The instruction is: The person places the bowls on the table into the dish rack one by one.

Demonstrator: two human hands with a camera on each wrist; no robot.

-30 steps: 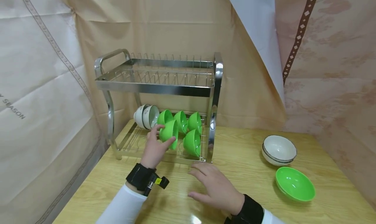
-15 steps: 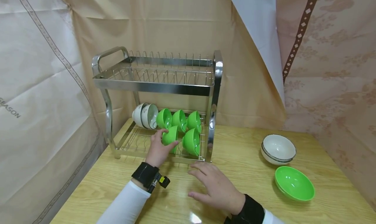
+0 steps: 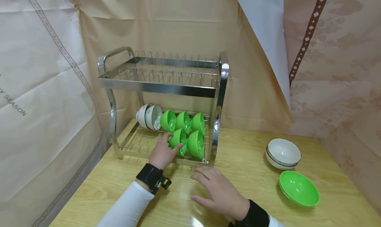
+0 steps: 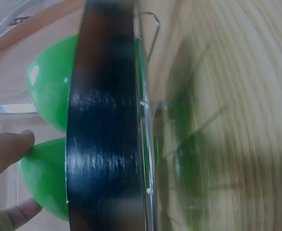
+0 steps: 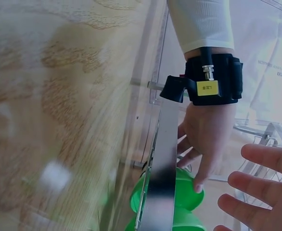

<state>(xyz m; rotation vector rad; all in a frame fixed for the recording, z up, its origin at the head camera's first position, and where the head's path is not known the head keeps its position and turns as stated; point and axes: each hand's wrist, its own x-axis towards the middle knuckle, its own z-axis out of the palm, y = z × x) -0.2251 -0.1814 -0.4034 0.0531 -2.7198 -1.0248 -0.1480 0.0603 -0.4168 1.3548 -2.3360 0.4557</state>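
Note:
My left hand (image 3: 163, 151) pinches a green bowl (image 3: 178, 139) between thumb and fingers. This bowl stands on its side at the front of the lower tier of the metal dish rack (image 3: 157, 86), close beside another green bowl (image 3: 195, 144). In the left wrist view, a dark rack rail (image 4: 102, 144) hides part of the held bowl (image 4: 42, 178), and fingertips touch its outside. My right hand (image 3: 220, 192) hovers before the rack with fingers spread, holding nothing; its fingers (image 5: 256, 185) also show in the right wrist view.
Behind the front bowls stand three green bowls (image 3: 183, 122) and two white bowls (image 3: 153, 117), tilted in the lower tier. At the table's right are stacked white bowls (image 3: 284, 151) and a wide green bowl (image 3: 299, 187). The rack's upper tier has upright wires.
My left hand has moved right and slightly down with the green bowl, bringing it close to the front right bowl. The right hand has barely moved.

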